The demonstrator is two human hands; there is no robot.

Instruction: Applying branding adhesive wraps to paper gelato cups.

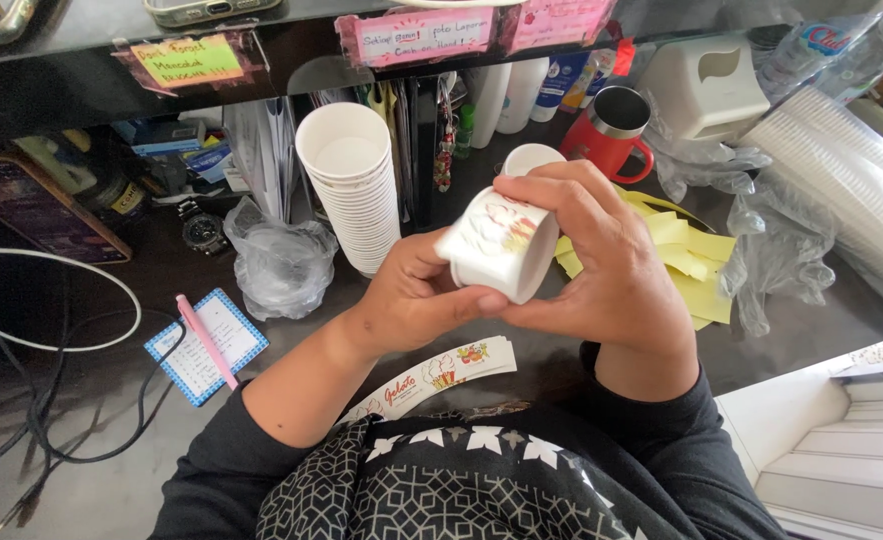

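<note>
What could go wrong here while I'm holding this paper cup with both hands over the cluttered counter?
The printed paper cup is gripped on its side by the left hand and right hand; squeezing could dent it. The tall stack of white cups leans close by, so an elbow might topple it. The red mug could also be knocked.
</note>
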